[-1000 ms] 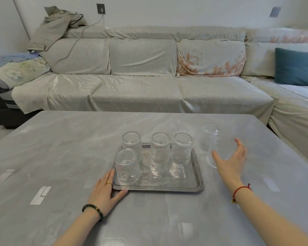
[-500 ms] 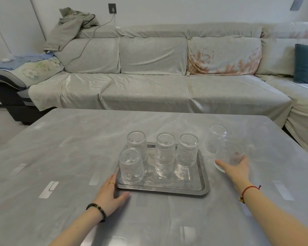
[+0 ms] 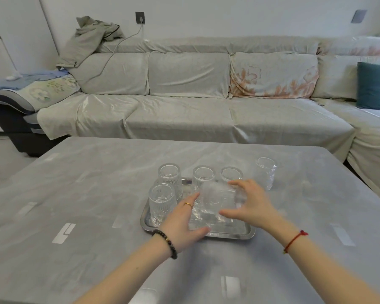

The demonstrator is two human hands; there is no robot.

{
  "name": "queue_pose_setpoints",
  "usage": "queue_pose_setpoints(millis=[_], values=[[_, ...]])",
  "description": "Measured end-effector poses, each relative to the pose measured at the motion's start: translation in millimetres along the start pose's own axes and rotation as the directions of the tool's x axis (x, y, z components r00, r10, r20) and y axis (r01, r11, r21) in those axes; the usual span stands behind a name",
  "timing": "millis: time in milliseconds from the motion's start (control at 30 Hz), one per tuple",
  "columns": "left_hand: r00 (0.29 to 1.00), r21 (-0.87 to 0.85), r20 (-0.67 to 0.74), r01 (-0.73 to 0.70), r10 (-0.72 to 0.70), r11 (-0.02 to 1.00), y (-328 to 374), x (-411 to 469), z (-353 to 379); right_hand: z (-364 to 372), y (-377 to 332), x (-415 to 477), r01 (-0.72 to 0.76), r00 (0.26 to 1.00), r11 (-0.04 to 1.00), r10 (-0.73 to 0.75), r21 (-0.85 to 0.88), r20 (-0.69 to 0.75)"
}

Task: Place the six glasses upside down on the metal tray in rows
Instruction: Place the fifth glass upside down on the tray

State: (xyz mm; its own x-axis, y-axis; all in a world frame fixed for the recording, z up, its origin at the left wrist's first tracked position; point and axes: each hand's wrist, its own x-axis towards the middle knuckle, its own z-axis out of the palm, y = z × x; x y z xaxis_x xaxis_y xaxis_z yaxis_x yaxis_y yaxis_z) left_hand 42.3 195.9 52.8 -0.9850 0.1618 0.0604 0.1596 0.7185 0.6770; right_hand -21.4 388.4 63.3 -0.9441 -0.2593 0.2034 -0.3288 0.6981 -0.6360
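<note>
The right hand (image 3: 253,204) grips a blurred glass (image 3: 215,199) above the tray (image 3: 239,233); the left hand (image 3: 182,222) is spread open beside it.

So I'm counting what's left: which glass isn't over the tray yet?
The lone glass standing on the table, right of the metal tray. Four stand on the tray; a fifth is held above it by the right hand.

We've got four glasses (image 3: 162,202) on the tray (image 3: 233,233), three behind, one front-left. Another glass (image 3: 266,173) sits on the bench (image 3: 97,194), right of the tray.
</note>
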Motion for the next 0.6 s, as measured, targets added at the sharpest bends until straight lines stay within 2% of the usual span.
queue_pose_setpoints(millis=[100,167,367,467,600], values=[[1.0,-0.001,0.019,0.023,-0.023,1.0,2,14,13,14,-21,7,0.056,0.998,0.998,-0.056,-0.001,0.006],[0.998,-0.078,0.003,0.068,-0.068,0.995,-1,19,20,23,-30,9,0.08,0.996,0.997,-0.08,0.022,0.03],[0.951,-0.378,-0.221,0.12,-0.215,0.918,-9,29,27,55,-43,10,0.116,0.993,0.991,-0.117,0.071,0.021],[0.949,-0.38,-0.199,0.156,-0.245,0.912,-15,30,26,66,-45,11,0.118,0.992,0.99,-0.12,0.075,0.024],[0.955,-0.447,-0.2,0.112,-0.221,0.887,-16,32,26,74,-42,13,0.084,0.996,0.989,-0.084,0.121,-0.002]])
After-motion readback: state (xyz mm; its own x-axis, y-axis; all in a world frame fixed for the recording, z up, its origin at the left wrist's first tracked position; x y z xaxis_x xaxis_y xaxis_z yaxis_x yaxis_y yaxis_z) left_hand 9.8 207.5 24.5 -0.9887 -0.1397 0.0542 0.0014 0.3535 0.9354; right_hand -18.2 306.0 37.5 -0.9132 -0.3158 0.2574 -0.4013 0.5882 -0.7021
